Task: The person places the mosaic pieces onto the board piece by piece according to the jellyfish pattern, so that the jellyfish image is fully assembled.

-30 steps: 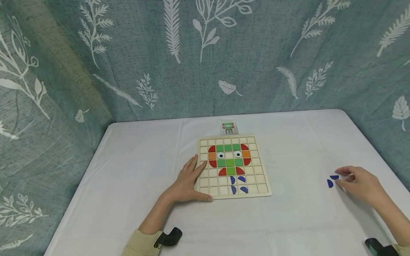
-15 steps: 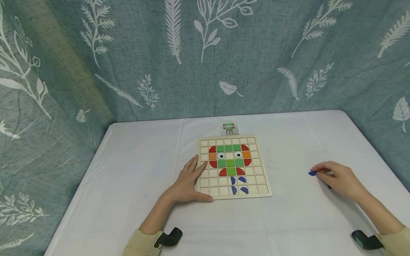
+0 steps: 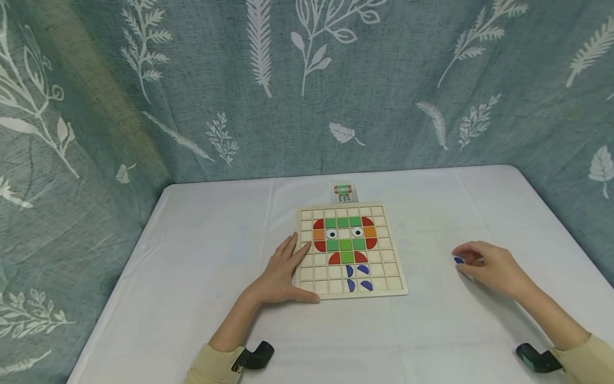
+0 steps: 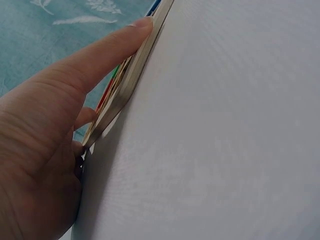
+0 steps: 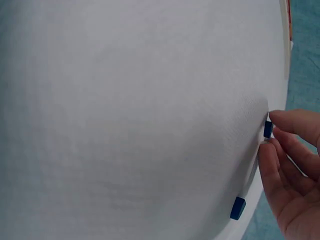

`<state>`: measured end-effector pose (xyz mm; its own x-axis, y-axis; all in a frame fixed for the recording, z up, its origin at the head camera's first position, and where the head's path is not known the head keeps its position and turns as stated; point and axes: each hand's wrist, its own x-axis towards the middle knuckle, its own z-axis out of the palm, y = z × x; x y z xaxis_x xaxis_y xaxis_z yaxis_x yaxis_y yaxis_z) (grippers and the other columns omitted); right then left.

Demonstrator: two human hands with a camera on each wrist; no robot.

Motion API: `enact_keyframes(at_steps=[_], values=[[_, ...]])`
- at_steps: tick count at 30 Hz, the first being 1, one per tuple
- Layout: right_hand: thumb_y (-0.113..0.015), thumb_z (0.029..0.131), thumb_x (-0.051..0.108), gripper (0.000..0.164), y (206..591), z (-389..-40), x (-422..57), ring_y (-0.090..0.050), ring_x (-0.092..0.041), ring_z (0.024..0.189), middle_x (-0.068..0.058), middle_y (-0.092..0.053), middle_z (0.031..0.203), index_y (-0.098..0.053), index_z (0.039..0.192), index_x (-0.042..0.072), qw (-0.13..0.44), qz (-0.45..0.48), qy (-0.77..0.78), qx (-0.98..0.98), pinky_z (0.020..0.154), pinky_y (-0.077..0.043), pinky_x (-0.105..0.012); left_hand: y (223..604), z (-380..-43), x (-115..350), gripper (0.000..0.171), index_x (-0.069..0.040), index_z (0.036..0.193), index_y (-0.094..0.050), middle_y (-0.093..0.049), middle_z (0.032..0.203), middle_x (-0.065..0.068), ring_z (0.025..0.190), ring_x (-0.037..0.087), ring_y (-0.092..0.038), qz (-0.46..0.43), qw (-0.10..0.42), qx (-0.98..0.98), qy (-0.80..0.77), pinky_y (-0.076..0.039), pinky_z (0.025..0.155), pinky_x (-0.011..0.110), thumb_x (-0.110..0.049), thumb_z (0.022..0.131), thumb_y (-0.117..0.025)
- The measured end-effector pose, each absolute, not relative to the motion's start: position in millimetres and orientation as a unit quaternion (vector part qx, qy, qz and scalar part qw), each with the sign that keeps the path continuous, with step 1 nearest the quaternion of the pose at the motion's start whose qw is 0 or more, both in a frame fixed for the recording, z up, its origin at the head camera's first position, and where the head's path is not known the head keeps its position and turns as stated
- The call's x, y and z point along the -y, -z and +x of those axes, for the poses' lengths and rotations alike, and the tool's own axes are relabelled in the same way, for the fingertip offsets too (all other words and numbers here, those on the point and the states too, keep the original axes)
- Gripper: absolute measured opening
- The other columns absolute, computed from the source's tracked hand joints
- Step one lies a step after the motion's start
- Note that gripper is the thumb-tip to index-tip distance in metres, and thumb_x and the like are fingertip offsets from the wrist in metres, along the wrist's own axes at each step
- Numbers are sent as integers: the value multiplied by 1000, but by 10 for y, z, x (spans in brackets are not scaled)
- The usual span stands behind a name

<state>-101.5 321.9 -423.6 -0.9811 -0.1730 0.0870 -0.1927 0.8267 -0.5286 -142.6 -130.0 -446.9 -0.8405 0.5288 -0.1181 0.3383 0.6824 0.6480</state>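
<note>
My left hand (image 3: pixel 278 274) rests at the left side of a wooden grid board (image 3: pixel 388 268), fingers spread along the edge and thumb at the near left corner. Red, orange, green and blue pieces and two eye pieces form a figure on the board. Off to the right, my right hand (image 3: pixel 494 268) pinches a blue half-round piece (image 3: pixel 459 260) between thumb and fingertips, low over the white cloth. A second blue piece (image 5: pixel 238 208) lies on the cloth below that hand in the right wrist view; the hand hides it in the head view.
Just behind the board lies a small picture card (image 3: pixel 342 192) showing a similar figure. White cloth (image 3: pixel 431 330) covers the table. A green leaf-patterned curtain (image 3: pixel 384 106) hangs along the back and sides.
My right hand has taken up one of two blue pieces at the right and moved left with it. The left hand stays at the board.
</note>
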Motion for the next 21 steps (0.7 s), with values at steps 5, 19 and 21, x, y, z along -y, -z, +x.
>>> enact_keyframes(at_steps=[5, 19, 21], values=[[-75, 83, 2, 21, 4252, -1025, -3181, -62, -18, 80, -4, -69, 90, -70, 103, 0, 15, 76, -286, 955, 66, -51, -23, 4475, -1427, 1303, 119, -14, 157, -20, 5, 163, 14, 148, 32, 6, 236, 148, -906, -318, -10, 112, 63, -52, 65, -85], [-73, 86, 8, 23, 4209, -1169, -2556, -64, -18, 84, -4, -70, 94, -70, 108, 4, -23, 70, -386, 920, 66, -53, -24, 4502, -1433, 1304, 119, -15, 157, -20, 4, 163, 14, 148, 32, 5, 241, 142, -907, -315, -10, 112, 62, -53, 65, -85], [-73, 86, 10, 23, 4207, -1184, -2429, -63, -18, 86, -2, -69, 94, -70, 109, 5, -33, 67, -400, 914, 69, -53, -24, 4505, -1430, 1302, 119, -16, 157, -19, 5, 163, 14, 148, 31, 6, 240, 143, -907, -314, -10, 112, 62, -53, 65, -85]])
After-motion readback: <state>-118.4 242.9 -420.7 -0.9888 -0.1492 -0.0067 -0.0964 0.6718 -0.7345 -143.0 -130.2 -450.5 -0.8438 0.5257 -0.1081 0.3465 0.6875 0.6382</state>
